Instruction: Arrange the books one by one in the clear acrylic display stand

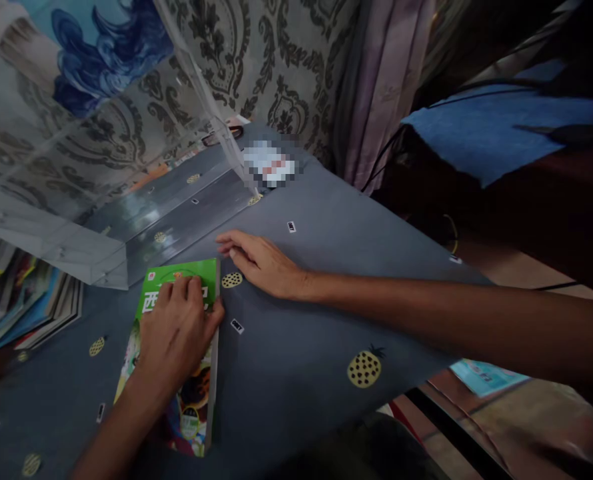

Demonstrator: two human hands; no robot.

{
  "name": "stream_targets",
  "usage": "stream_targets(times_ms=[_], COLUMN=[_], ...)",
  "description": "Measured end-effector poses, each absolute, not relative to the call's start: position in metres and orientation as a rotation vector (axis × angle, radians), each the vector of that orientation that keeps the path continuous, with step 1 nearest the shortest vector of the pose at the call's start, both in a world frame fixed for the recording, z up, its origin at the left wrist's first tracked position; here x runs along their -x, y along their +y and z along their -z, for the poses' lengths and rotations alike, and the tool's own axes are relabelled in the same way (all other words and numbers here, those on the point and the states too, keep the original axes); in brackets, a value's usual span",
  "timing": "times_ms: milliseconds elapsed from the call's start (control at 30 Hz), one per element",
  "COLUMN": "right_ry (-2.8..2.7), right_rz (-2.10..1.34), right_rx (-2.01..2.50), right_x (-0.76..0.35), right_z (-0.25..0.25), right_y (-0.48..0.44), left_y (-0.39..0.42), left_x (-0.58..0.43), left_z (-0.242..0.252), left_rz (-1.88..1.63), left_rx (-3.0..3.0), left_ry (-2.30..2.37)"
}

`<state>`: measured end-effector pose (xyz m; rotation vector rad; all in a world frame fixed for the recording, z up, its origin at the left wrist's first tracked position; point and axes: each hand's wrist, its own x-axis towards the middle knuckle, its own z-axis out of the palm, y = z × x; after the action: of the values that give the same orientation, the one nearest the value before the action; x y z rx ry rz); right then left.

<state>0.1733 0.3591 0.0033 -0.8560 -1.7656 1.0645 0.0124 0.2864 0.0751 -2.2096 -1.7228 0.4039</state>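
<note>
One thick, rectangular paperback book [196,393] lies flat on the near part of the table, beneath the left hand [179,327]. Its cover is bright green at the top, with large white characters partly hidden by the fingers; below come crowded coloured pictures and one round badge near the bottom. The long side facing right is pale and straight. The left hand rests palm down, fingers bent and close together on the cover, thumb at that right-hand side; whether they grip, I cannot tell.

Under the book spreads a smooth grey tablecloth [296,373] printed with yellow, dark-spotted pineapples and small white word labels. Two pineapples show on the bare stretch to the right of the book, one just beside it, one larger near the table edge.

The one right hand [269,263] lies beyond the book's upper right corner, holding nothing, its fingers loosely stretched and close together.

At the left, a stack of thin books [36,307] fans out its paper edges. Behind it are clear, glossy plastic panels [109,267] with straight seams. Farther off hang a curtain [286,100] of dark scrollwork on pale fabric and one pleated, pinkish drape [391,93].
</note>
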Motion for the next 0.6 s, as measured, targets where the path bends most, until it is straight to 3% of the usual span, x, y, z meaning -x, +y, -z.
stream_targets(times_ms=[367,600], right_ry=[-1.767,-1.772], right_rz=[-1.006,-1.023], right_rx=[0.79,0.77], right_x=[-0.173,-0.176], right_z=[-0.005,-0.011], right_y=[0.357,0.354], left_y=[0.287,0.292], left_x=[-0.014,0.006], left_z=[-0.09,-0.096], left_rz=[-0.579,-0.289], left_rx=[2.183,2.401], left_ry=[-1.888,-1.939])
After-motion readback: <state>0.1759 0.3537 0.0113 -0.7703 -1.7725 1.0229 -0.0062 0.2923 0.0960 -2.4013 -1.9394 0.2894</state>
